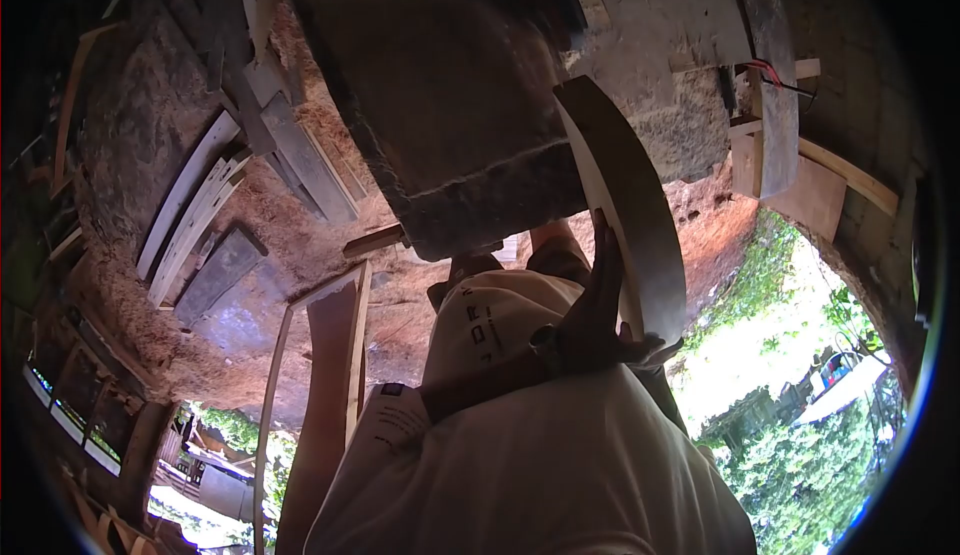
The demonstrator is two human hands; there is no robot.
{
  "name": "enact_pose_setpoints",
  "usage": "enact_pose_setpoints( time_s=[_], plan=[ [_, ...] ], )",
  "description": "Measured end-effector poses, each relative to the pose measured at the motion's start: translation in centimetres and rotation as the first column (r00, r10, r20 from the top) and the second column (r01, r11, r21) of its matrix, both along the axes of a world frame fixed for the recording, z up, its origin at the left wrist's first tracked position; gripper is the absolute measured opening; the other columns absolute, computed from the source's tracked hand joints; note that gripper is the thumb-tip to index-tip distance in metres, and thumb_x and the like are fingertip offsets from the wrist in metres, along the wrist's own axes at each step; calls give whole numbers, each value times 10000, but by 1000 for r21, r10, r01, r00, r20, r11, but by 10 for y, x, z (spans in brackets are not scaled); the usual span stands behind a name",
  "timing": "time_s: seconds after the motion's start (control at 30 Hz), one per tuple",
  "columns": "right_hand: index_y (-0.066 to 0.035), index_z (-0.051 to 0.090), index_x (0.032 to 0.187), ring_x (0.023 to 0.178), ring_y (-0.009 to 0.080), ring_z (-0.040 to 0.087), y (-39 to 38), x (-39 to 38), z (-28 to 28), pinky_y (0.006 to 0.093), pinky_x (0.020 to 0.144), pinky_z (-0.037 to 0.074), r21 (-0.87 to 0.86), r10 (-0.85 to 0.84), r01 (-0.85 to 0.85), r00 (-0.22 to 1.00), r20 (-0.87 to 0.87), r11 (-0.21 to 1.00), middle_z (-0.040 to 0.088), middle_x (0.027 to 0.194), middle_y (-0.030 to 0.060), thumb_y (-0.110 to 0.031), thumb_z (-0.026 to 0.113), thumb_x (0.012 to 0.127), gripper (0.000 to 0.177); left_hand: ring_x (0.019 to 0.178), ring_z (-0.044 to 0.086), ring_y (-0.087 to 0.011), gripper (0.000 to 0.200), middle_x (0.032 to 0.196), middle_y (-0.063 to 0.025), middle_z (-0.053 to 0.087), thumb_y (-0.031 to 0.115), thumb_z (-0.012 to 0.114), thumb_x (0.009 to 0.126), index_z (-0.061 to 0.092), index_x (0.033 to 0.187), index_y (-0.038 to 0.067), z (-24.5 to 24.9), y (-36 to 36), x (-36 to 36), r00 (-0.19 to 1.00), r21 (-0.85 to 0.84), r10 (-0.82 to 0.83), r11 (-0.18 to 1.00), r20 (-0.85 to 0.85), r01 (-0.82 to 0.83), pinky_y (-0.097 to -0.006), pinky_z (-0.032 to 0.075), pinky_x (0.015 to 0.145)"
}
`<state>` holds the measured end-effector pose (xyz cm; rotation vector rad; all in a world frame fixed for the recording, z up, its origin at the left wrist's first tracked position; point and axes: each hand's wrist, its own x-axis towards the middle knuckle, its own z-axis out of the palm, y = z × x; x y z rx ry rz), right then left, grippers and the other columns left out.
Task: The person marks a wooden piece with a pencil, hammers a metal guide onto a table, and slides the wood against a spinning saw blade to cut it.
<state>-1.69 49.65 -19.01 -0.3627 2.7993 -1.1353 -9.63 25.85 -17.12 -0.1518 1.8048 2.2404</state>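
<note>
A wooden board (640, 205), bowed by the wide lens, stands tilted at the right side of the workbench (480, 170), its near end close to my body. My left hand (598, 290), with a watch at the wrist, reaches across my shirt. Its fingers are stretched out flat along the board's left face. My right hand (655, 352) shows only partly at the board's near end, its fingers curled beneath it; the rest is hidden by the board and my body.
Several planks (195, 210) lie on the dusty, reddish ground to the left. A narrow wooden frame (275, 375) stands at my left. More timber (820, 190) and a red and black cable (768, 73) are at the right, beside an opening onto greenery (810, 465).
</note>
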Motion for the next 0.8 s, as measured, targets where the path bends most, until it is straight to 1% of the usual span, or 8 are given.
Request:
enact_pose_setpoints(
  time_s=[0.2,0.3,0.43,0.5,0.57,0.7,0.73,0.8],
  plan=[
    [142,468,1214,829,374,736,18,-20,-1,430,719,619,-62,161,-152,969,185,986,687,1048,293,-177,813,783,637,1572,9,-387,1368,1675,-299,-86,340,862,739,-137,1600,-26,3,-6,-10,993,41,120,992,-4,-119,-475,190,1255],
    [129,513,1255,897,376,744,-60,-69,40,441,755,620,27,31,-26,974,-223,999,701,1082,274,-141,829,757,649,1570,108,-315,1261,1702,-237,8,232,816,820,-140,1616,26,-1,-14,-23,981,88,194,977,26,-196,-475,205,1248],
    [102,528,1298,918,421,742,-104,-111,75,428,752,615,180,51,-30,992,-112,983,692,1106,280,-195,821,808,644,1478,351,-348,1084,1635,-240,252,130,699,957,-159,1614,44,9,-46,-61,952,193,231,944,198,-269,-462,338,1199],
    [97,520,1318,906,438,734,-131,-123,77,445,741,608,108,-10,22,995,-104,994,687,1099,286,-228,813,827,658,1436,404,-341,1050,1601,-264,285,240,669,990,-149,1616,36,5,-64,-81,979,-17,204,979,-18,-204,-415,366,1169],
    [80,481,1372,916,438,734,-156,-136,76,465,716,616,70,4,9,983,-184,997,681,1094,298,-223,813,834,701,1423,404,-315,1050,1567,-275,345,357,656,994,-115,1621,21,6,-87,-96,988,52,73,995,133,-81,-403,351,1161],
    [27,406,1476,937,459,720,-195,-157,65,470,704,622,-99,-124,110,981,-151,989,649,1195,300,-161,798,815,792,1336,496,-167,777,1468,-100,532,480,698,946,446,1541,48,-13,-118,-128,864,283,51,933,502,-220,-320,437,1049],
    [31,385,1499,932,454,716,-202,-166,67,477,699,620,-85,-152,143,982,-110,986,638,1217,283,-130,776,806,812,1247,540,-115,577,1372,-35,592,496,700,942,645,1359,101,-5,-120,-140,855,270,115,920,505,-283,-285,461,976],
    [37,386,1499,939,446,713,-210,-186,61,474,712,620,-144,-173,152,974,-145,978,642,1197,274,-110,759,800,807,1169,574,-150,525,1268,-27,610,468,685,954,624,1318,95,-17,-133,-161,855,296,139,900,500,-320,-333,474,957]
  ],
)
